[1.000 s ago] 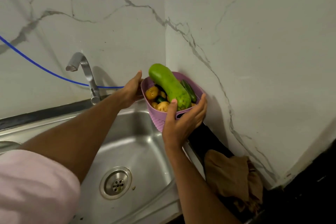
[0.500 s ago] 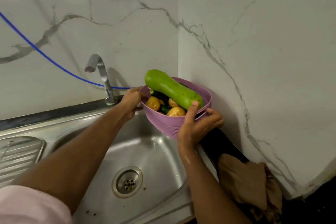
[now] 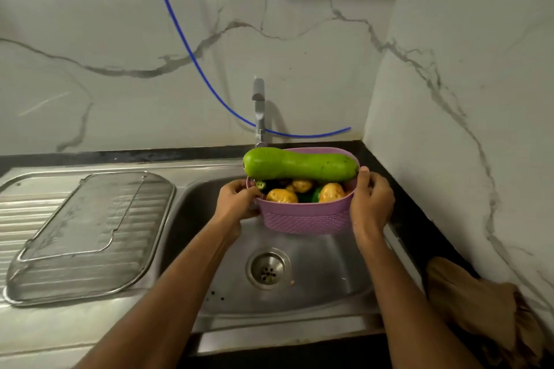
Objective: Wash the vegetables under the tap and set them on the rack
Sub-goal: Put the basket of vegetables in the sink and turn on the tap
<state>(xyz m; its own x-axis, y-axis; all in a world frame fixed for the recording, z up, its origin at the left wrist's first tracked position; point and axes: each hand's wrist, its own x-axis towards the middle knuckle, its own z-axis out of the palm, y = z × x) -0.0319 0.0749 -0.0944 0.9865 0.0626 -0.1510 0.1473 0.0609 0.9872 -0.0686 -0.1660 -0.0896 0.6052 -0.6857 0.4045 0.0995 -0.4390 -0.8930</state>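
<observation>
I hold a purple plastic basket (image 3: 302, 219) over the steel sink (image 3: 329, 266), below the tap (image 3: 258, 105). My left hand (image 3: 236, 201) grips its left rim and my right hand (image 3: 371, 204) grips its right rim. A long green bottle gourd (image 3: 299, 165) lies across the top of the basket. Under it sit several potatoes (image 3: 331, 192) and dark green vegetables (image 3: 260, 184). A metal mesh rack (image 3: 90, 234) lies flat on the ribbed drainboard to the left of the sink. No water runs from the tap.
A blue hose (image 3: 192, 54) hangs across the marble wall behind the tap. A brown cloth (image 3: 467, 305) lies on the black counter at the right, near the corner wall. The sink drain (image 3: 267, 271) is below the basket.
Both hands have carried the basket from the right corner counter leftwards to over the sink. The head view has swung left, and the rack has come into sight.
</observation>
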